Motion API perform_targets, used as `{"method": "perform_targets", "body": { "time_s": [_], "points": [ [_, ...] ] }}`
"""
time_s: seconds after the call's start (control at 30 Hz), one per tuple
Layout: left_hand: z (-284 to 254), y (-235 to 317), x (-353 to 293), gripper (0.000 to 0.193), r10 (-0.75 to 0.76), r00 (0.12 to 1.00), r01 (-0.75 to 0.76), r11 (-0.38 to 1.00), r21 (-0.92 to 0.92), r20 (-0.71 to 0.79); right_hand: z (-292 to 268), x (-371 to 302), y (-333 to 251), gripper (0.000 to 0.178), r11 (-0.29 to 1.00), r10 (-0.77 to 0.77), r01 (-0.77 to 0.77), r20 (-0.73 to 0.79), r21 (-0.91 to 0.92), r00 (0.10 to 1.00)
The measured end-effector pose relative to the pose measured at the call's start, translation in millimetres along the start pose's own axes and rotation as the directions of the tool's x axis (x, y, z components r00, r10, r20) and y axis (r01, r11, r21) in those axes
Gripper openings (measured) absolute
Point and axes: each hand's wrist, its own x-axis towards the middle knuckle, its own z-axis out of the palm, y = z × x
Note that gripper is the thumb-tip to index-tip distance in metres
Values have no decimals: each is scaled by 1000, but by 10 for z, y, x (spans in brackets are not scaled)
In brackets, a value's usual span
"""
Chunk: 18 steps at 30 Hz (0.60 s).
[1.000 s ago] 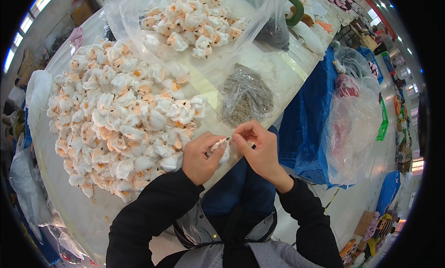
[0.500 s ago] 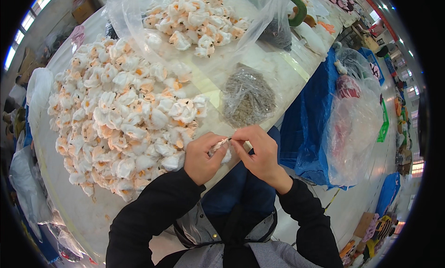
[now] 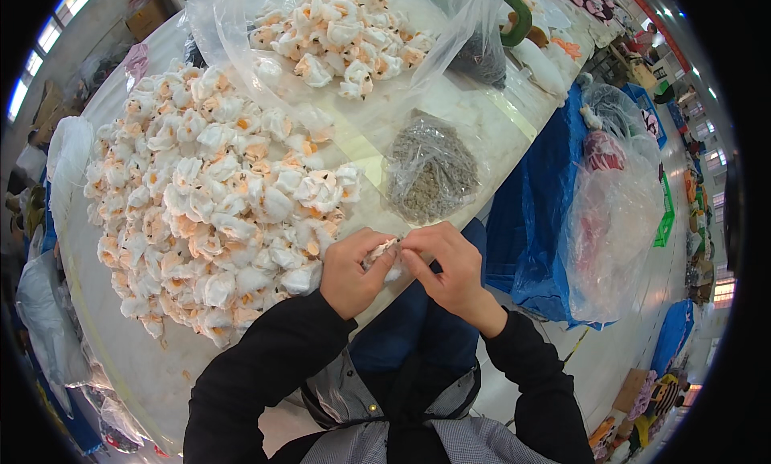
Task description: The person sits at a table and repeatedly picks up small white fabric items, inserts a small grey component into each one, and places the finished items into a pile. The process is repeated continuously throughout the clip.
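At the table's near edge my left hand (image 3: pixel 351 273) is closed around a small white-and-peach plush piece (image 3: pixel 380 255), its thumb and forefinger pinching the top. My right hand (image 3: pixel 451 270) meets it from the right, thumb and forefinger pinched together against the piece; whatever lies between those fingertips is too small to make out. Just left of my hands spreads a large heap of similar white-and-peach plush pieces (image 3: pixel 217 215), many with small dark bits on them. Beyond my right hand lies a clear plastic bag (image 3: pixel 431 171) full of small grey-brown bits.
A clear plastic bag (image 3: pixel 233 38) with more plush pieces lies at the far side of the table (image 3: pixel 112 335). Next to it stands a bag of dark bits (image 3: pixel 479 59). Right of the table is a blue container (image 3: pixel 534 215) with plastic-wrapped pink things.
A small dark bit that showed at my right fingertips is now out of sight. The right fingers have closed in slightly on the plush piece; my left hand has barely moved.
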Motion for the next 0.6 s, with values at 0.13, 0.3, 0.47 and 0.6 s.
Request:
{"method": "perform_targets", "body": {
  "time_s": [0.13,0.3,0.47,0.6],
  "points": [
    [-7,4,2,18,25,999,-25,1000,13,29,-15,-32,-11,12,846,411,-431,132,315,902],
    [4,-18,2,17,75,996,-77,996,45,48,-98,46,81,9,687,513,-623,358,373,780],
    [3,-13,-12,19,92,991,-102,989,109,95,-206,155,18,11,830,407,-516,404,212,819],
    [13,-48,-26,21,117,988,-132,979,153,101,-202,197,0,12,852,382,-491,424,182,821]
  ]
}}
